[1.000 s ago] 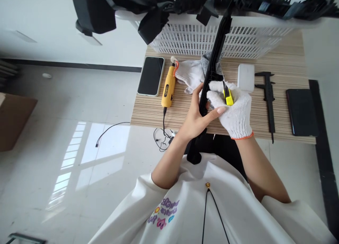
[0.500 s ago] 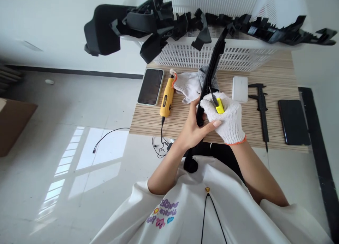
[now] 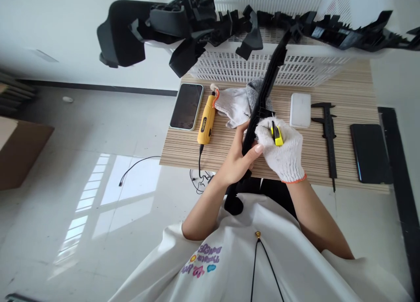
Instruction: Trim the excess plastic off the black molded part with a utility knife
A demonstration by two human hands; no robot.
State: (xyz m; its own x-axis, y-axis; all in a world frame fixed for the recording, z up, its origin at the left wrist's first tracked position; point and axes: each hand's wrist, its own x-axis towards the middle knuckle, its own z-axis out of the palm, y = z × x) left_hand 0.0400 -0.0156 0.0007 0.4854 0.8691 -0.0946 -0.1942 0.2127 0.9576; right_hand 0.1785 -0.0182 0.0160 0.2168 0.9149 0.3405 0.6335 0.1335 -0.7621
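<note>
A long black plastic trim part [image 3: 269, 77] runs from the basket's edge down to my lap. My bare left hand [image 3: 241, 155] is wrapped round its lower middle, thumb toward the right. In a white knit glove with an orange cuff, my right hand [image 3: 282, 149] grips a yellow and black utility knife [image 3: 278, 136]. The knife's tip points up, close to the right edge of the part; whether it touches cannot be made out. Behind the part lie crumpled white and grey gloves [image 3: 233, 104] on the striped table [image 3: 183, 149].
A white slatted basket [image 3: 226, 68] at the back holds several black plastic parts [image 3: 170, 24] that jut over its rim. On the table lie a phone [image 3: 187, 106], a yellow corded tool [image 3: 206, 120], a small white box [image 3: 300, 110], black calipers [image 3: 328, 138] and a black phone [image 3: 370, 153].
My right hand has shifted slightly right and down with the knife, which is turned more upright. My left thumb has moved back toward the part. The view has shifted a little.
</note>
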